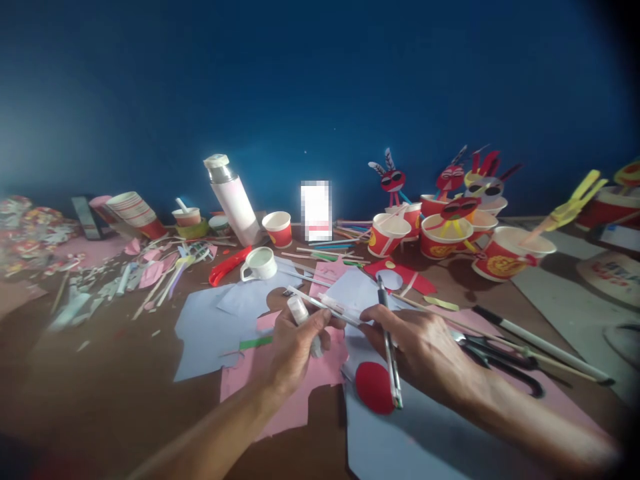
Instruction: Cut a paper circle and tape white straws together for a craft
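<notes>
My left hand (300, 337) is closed around a small white capped tube (297, 307), its contents not visible. A thin white stick (307, 297) runs from its fingertips towards my right hand. My right hand (413, 337) has a silver and black pen (388, 343) tucked between its fingers, and its thumb and fingertip are at the near end of the stick. Beneath the hands lie pink paper (290, 400) and pale blue-white paper (200, 327). A red paper oval (374, 388) rests just below my right hand.
Black-handled scissors (500, 357) and a black-and-white marker (540, 341) lie right of my right hand. A white mug (261, 264), a tilted-looking thermos (233, 203) and red paper cups (390, 235) holding paper figures stand behind. Paper scraps (155, 267) cover the left.
</notes>
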### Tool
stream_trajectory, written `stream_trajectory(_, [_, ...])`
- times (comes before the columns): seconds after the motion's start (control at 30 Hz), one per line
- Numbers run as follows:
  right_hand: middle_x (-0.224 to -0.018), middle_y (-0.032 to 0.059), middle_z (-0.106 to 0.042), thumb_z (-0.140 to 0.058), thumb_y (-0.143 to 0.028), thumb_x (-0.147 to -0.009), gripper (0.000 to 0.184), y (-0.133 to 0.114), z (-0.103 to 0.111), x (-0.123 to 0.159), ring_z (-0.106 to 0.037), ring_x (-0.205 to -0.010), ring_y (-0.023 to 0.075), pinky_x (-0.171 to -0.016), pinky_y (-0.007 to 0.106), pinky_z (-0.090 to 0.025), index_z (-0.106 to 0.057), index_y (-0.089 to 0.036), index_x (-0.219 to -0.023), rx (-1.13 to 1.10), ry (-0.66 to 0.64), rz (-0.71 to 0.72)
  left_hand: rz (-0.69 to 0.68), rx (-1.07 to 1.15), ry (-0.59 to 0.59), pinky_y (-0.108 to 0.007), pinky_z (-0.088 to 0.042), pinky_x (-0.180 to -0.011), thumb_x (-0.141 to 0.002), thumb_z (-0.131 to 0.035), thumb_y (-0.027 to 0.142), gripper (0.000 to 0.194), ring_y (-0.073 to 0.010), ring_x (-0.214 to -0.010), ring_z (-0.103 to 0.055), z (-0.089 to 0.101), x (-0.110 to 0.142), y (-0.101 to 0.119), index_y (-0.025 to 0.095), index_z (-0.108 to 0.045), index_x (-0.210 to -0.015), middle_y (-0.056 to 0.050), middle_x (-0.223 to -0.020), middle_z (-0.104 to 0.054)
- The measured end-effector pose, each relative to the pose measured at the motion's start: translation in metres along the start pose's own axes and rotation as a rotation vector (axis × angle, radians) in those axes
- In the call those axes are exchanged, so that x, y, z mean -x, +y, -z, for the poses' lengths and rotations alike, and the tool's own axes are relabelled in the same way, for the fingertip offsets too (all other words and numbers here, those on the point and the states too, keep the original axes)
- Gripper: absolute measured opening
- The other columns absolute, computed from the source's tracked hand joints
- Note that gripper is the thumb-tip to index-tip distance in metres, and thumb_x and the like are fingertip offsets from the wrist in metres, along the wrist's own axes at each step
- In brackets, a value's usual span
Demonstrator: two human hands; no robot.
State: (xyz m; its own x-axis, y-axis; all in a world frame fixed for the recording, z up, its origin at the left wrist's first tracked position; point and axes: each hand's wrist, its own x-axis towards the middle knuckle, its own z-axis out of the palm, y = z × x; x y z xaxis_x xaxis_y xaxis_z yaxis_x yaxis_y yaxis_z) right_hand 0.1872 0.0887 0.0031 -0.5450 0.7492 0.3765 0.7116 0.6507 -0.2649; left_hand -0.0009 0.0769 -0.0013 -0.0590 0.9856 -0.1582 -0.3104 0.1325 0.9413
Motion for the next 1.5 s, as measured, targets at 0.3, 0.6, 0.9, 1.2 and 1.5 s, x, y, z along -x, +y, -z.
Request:
stream_trajectory(0.3, [-0.051, 0.0051, -0.058, -0.04, -0.019, -0.088, 0.022, -0.002, -0.005, 0.0, -0.055, -0.044, 0.0204, -0.042, 0.03, -0.026, -0.061, -0.015, -0.087, 0.096, -0.001, 0.08, -0.013, 0.017, -0.038, -0.018, -0.037, -0.044, -0.075, -0.07, 0.028, 0.018, -0.0092, -0.052, -0.056, 0.002, 0.0, -0.003, 0.015, -0.058, -0.071, -0.001, -0.063, -0.064])
stream_trajectory(0.6, [-0.048, 0.0001, -0.054, -0.04, -0.021, -0.089, 0.019, -0.003, -0.01, 0.003, -0.048, -0.041, 0.013, -0.045, 0.027, -0.019, -0.058, -0.017, -0.086, 0.129, 0.061, 0.122, 0.028, -0.054, -0.007, -0.018, -0.036, -0.042, -0.074, -0.068, 0.03, 0.019, -0.0091, -0.049, -0.054, 0.004, -0.002, -0.009, 0.013, -0.061, -0.067, -0.002, -0.058, -0.063])
stream_trajectory(0.9, [-0.05, -0.001, -0.056, -0.04, -0.02, -0.089, 0.016, -0.004, -0.009, 0.003, -0.048, -0.042, 0.0125, -0.046, 0.028, -0.018, -0.055, -0.017, -0.085, 0.14, 0.052, 0.147, 0.027, -0.042, 0.006, -0.018, -0.041, -0.047, -0.075, -0.068, 0.028, 0.017, -0.0101, -0.055, -0.058, 0.001, -0.002, -0.007, 0.014, -0.061, -0.067, -0.001, -0.06, -0.063])
stream_trajectory(1.2, [-0.052, 0.0013, -0.059, -0.044, -0.032, -0.091, 0.024, 0.0, 0.008, -0.003, -0.052, -0.044, 0.0124, -0.045, 0.025, -0.026, -0.06, -0.015, -0.084, 0.059, 0.104, 0.112, 0.039, -0.003, 0.038, -0.017, -0.04, -0.045, -0.072, -0.072, 0.028, 0.02, -0.008, -0.05, -0.055, 0.004, -0.004, -0.004, 0.014, -0.059, -0.069, 0.001, -0.058, -0.061])
stream_trajectory(1.5, [-0.056, -0.0022, -0.059, -0.031, -0.047, -0.095, 0.038, 0.038, 0.03, -0.021, -0.055, -0.046, 0.0112, -0.047, 0.021, -0.042, -0.053, -0.018, -0.104, -0.565, 0.089, -0.284, 0.046, 0.116, 0.011, -0.016, -0.042, -0.044, -0.071, -0.072, 0.023, 0.021, -0.0073, -0.051, -0.056, 0.014, -0.014, 0.005, 0.015, -0.056, -0.08, 0.003, -0.066, -0.062])
